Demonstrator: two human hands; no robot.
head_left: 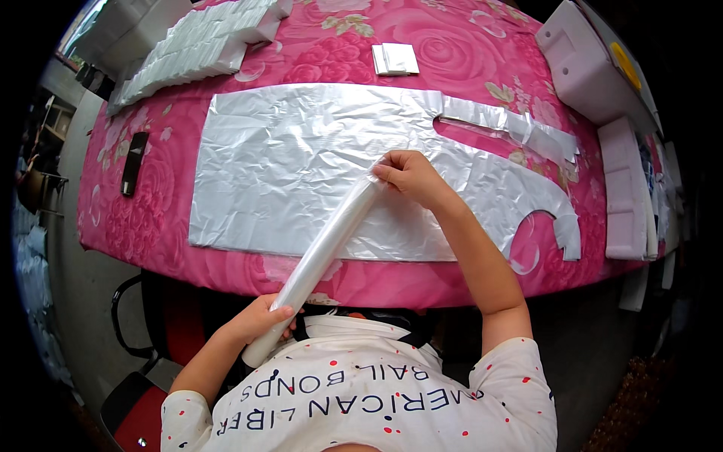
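Observation:
A stack of flat white plastic bags (301,158) lies spread on the pink flowered tablecloth (316,45), handles to the right. One folded or rolled bag (324,245) stretches as a long strip from the stack down toward my body. My right hand (410,177) pinches its upper end over the stack. My left hand (263,320) grips its lower end near my chest, below the table edge.
A pile of folded white bags (192,49) sits at the far left. Two small folded squares (395,59) lie at the far middle. A black remote-like object (134,162) rests at the left edge. White foam blocks (625,188) stand on the right. A red chair (139,410) is at lower left.

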